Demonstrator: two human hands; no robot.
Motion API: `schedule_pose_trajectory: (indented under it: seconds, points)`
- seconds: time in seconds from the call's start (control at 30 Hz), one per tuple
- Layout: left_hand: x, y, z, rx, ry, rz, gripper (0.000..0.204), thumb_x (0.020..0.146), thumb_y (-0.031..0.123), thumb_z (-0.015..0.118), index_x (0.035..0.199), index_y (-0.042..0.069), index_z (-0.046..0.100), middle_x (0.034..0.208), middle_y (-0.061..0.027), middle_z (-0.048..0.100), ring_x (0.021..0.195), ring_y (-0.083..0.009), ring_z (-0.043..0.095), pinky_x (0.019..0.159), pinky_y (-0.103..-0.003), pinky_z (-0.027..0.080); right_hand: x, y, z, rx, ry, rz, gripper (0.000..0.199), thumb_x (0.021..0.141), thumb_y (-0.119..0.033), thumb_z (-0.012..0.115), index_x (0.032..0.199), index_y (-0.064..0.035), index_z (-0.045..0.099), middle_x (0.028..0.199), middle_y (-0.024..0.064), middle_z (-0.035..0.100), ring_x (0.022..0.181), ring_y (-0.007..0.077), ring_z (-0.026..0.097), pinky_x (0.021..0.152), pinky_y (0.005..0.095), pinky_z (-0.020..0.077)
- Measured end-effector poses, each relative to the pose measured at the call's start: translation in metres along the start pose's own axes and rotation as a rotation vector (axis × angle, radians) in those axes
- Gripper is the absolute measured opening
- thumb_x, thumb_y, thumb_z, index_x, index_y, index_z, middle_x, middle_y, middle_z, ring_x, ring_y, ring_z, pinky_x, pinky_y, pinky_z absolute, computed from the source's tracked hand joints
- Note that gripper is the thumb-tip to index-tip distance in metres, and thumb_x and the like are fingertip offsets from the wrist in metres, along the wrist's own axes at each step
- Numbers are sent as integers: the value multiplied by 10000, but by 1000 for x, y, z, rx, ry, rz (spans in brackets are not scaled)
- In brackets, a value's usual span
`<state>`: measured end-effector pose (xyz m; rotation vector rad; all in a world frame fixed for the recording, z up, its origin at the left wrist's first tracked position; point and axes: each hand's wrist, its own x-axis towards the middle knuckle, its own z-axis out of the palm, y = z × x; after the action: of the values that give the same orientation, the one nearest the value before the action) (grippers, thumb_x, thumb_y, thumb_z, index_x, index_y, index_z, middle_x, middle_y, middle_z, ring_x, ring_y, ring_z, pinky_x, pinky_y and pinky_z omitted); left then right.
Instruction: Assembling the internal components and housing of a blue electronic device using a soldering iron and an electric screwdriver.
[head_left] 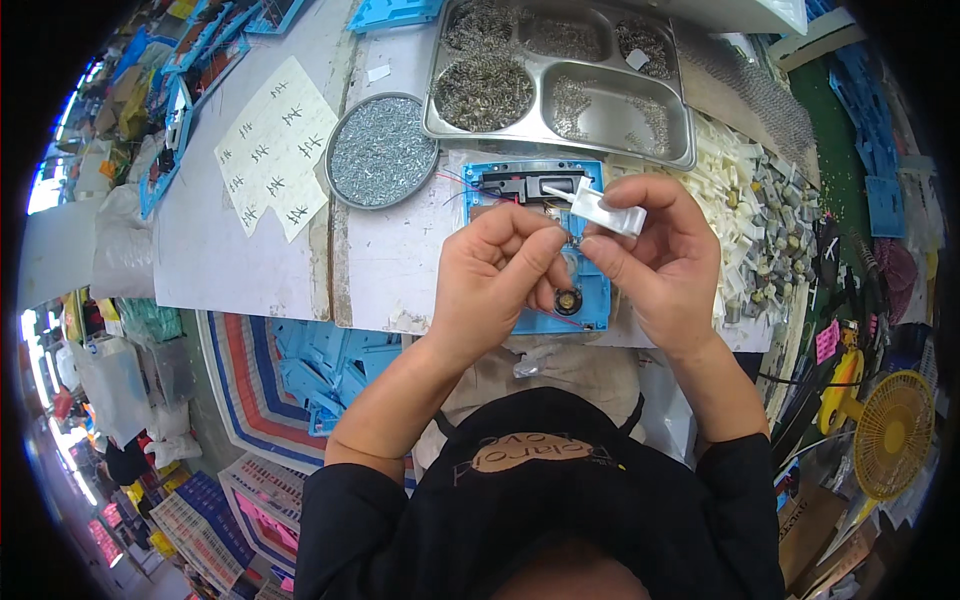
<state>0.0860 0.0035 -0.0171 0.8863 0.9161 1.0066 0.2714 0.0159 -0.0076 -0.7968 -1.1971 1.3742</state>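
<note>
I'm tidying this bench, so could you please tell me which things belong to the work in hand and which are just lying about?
In use:
left hand
right hand
white plastic part, in the right hand
blue plastic panel beneath the hands, with thin wires

Lying about:
round dish of small metal bits
steel compartment tray
paper sheet
yellow fan

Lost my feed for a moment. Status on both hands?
Right hand grips white plastic part. Left hand pinches at its end, contents hidden. Both above blue panel. Nothing blocking.
</note>
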Motion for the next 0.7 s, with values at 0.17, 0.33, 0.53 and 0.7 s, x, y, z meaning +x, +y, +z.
schedule_pose_trajectory:
  seconds: [0.17, 0.33, 0.53, 0.7]
  points:
    - [3, -11, 1, -58, 32, -8, 284, 1063, 247, 573, 892, 40, 666, 712, -5, 636, 553, -55, 541, 498, -205, 416, 2, 0, 0, -378, -149, -276, 381, 786, 151, 691, 1126, -14, 647, 1096, 112, 630, 1015, 217, 643, 848, 330, 558]
    - [8, 2, 9, -321, 57, -304, 381, 1041, 247, 611, 702, 76, 653, 629, 32, 577, 531, -36, 511, 472, -215, 363, 10, -11, 6, -611, -376, -618, 410, 698, 89, 744, 1087, -19, 671, 1018, 139, 654, 910, 306, 646, 772, 385, 545]
    - [6, 0, -3, -431, -94, -326, 222, 1026, 245, 643, 932, 44, 640, 677, 27, 572, 534, -37, 504, 466, -191, 360, 20, -18, 9, -625, -578, -732, 392, 695, 38, 758, 1075, -27, 686, 1025, 126, 655, 886, 327, 640, 727, 401, 557]
    - [-7, 11, -15, -567, -97, -339, 234, 1027, 280, 643, 942, 65, 606, 773, -13, 574, 565, -63, 510, 435, -175, 332, 23, -21, 3, -619, -516, -671, 393, 702, 55, 760, 1075, -36, 673, 1037, 122, 651, 900, 322, 640, 738, 408, 551]
